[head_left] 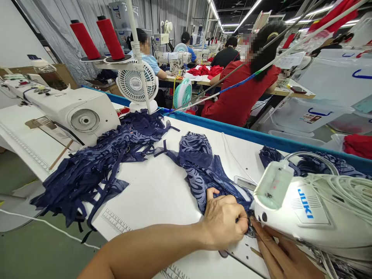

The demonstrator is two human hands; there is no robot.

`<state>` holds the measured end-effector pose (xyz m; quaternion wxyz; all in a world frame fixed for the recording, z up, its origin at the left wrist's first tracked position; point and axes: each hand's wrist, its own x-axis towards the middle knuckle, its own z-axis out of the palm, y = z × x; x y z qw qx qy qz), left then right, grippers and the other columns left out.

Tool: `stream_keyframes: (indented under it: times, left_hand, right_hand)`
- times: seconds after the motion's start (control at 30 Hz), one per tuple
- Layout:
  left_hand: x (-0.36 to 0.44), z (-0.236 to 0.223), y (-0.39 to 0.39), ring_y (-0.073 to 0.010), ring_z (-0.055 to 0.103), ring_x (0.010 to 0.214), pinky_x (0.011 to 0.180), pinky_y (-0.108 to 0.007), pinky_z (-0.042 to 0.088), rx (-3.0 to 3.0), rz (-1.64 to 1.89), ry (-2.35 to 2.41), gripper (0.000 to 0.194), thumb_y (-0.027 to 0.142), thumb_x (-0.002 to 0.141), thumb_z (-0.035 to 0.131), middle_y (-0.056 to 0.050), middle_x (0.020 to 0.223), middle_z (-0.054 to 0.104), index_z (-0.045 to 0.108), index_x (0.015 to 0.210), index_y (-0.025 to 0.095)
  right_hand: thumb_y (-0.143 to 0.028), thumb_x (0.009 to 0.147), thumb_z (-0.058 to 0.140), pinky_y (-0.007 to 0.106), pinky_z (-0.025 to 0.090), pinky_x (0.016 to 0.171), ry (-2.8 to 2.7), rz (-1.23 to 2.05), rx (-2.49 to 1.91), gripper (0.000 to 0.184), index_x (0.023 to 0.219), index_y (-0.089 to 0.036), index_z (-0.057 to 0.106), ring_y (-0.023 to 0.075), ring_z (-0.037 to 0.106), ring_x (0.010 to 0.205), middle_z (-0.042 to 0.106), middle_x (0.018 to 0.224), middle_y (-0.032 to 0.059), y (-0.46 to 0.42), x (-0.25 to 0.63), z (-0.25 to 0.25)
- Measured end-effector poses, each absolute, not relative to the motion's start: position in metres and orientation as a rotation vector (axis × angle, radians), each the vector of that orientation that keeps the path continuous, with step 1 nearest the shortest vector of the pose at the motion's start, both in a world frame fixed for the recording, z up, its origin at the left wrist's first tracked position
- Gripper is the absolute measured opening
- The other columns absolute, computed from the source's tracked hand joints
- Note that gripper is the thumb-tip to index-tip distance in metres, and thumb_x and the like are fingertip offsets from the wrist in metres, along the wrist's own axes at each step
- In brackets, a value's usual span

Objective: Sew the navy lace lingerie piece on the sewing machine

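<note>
My left hand (223, 221) rests on the white sewing table (157, 190), its fingers curled and pinching a navy lace garment piece (200, 166) right at the head of the white JUKI sewing machine (314, 209). My right hand (279, 252) lies beside it under the machine head, fingers stretched flat on the table toward the needle area. The needle itself is hidden behind the machine head and my left hand. The lace piece trails back and left from my fingers across the table.
A large pile of navy lace pieces and straps (95, 166) lies at the left, hanging over the table edge. Behind it stand another sewing machine (64, 108), a white fan (136, 83) and red thread cones (110, 37). A person in red (241, 93) sits beyond the blue table edge.
</note>
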<state>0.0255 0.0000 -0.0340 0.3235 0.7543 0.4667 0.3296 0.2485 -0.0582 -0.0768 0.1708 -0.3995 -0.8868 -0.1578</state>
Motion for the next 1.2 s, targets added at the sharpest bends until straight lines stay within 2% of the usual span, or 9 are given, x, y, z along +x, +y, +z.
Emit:
stream_keyframes:
  times: [0.07,0.17,0.27,0.43,0.5,0.63,0.83,0.93,1.2]
  left_hand:
    - [0.025,-0.034,0.000,-0.0126,0.057,0.081,0.106,-0.040,0.023,1.977,0.869,1.224,0.011,0.019,0.083,0.056,0.005,0.083,0.062,0.062,0.073,0.020]
    - [0.025,-0.033,0.001,-0.0128,0.057,0.081,0.106,-0.040,0.023,1.973,0.866,1.224,0.012,0.018,0.083,0.056,0.004,0.084,0.063,0.062,0.073,0.020]
    - [0.026,-0.033,0.001,-0.0132,0.057,0.080,0.105,-0.041,0.024,1.971,0.868,1.228,0.013,0.019,0.084,0.056,0.004,0.084,0.064,0.063,0.074,0.020]
    - [0.026,-0.033,0.000,-0.0130,0.057,0.079,0.106,-0.041,0.024,1.974,0.878,1.236,0.014,0.019,0.085,0.057,0.004,0.083,0.063,0.064,0.074,0.020]
    - [0.025,-0.032,0.000,-0.0126,0.057,0.080,0.105,-0.041,0.025,1.974,0.878,1.247,0.013,0.018,0.085,0.057,0.005,0.082,0.063,0.064,0.074,0.020]
    - [0.024,-0.030,-0.001,-0.0120,0.057,0.080,0.105,-0.040,0.026,1.979,0.860,1.265,0.013,0.016,0.084,0.057,0.005,0.081,0.062,0.064,0.073,0.019]
    - [0.024,-0.029,-0.001,-0.0122,0.058,0.081,0.105,-0.041,0.025,1.979,0.866,1.270,0.013,0.016,0.084,0.057,0.005,0.082,0.064,0.064,0.073,0.019]
    - [0.025,-0.028,-0.002,-0.0125,0.058,0.080,0.105,-0.041,0.025,1.972,0.867,1.267,0.013,0.017,0.084,0.057,0.004,0.082,0.065,0.064,0.073,0.019]
    - [0.026,-0.027,0.000,-0.0134,0.058,0.080,0.104,-0.042,0.026,1.982,0.857,1.264,0.013,0.017,0.084,0.057,0.003,0.084,0.066,0.063,0.072,0.019]
  right_hand:
    - [-0.013,0.101,0.039,0.048,0.021,0.128,-2.522,-0.448,-1.136,0.044,0.139,-0.003,0.060,0.0347,0.034,0.148,0.045,0.155,0.0126,-0.058,0.248,-0.078]
    - [-0.012,0.102,0.038,0.045,0.022,0.127,-2.537,-0.416,-1.101,0.054,0.155,-0.002,0.037,0.0311,0.043,0.144,0.043,0.156,0.0159,-0.059,0.249,-0.078]
    - [-0.011,0.101,0.038,0.048,0.025,0.126,-2.534,-0.403,-1.144,0.063,0.161,-0.007,0.021,0.0324,0.041,0.145,0.042,0.157,0.0137,-0.060,0.253,-0.081]
    - [-0.015,0.099,0.044,0.061,0.032,0.120,-2.564,-0.454,-1.173,0.057,0.155,-0.011,0.040,0.0397,0.044,0.141,0.044,0.157,0.0119,-0.062,0.262,-0.088]
    - [-0.012,0.099,0.041,0.057,0.029,0.123,-2.577,-0.437,-1.158,0.052,0.151,-0.007,0.046,0.0380,0.045,0.141,0.043,0.157,0.0127,-0.061,0.260,-0.087]
    - [-0.013,0.102,0.037,0.044,0.022,0.127,-2.557,-0.422,-1.139,0.050,0.151,-0.004,0.044,0.0300,0.045,0.142,0.042,0.157,0.0129,-0.060,0.253,-0.079]
    - [-0.009,0.099,0.040,0.051,0.024,0.125,-2.618,-0.613,-1.106,0.047,0.145,-0.002,0.052,0.0368,0.048,0.138,0.041,0.158,0.0133,-0.060,0.255,-0.076]
    - [-0.006,0.099,0.037,0.048,0.025,0.126,-2.652,-0.596,-1.092,0.045,0.138,0.000,0.059,0.0345,0.046,0.140,0.039,0.159,0.0150,-0.060,0.256,-0.078]
    - [-0.009,0.099,0.042,0.055,0.035,0.117,-2.642,-0.645,-1.130,0.061,0.159,-0.006,0.029,0.0388,0.051,0.134,0.041,0.158,0.0136,-0.061,0.257,-0.080]
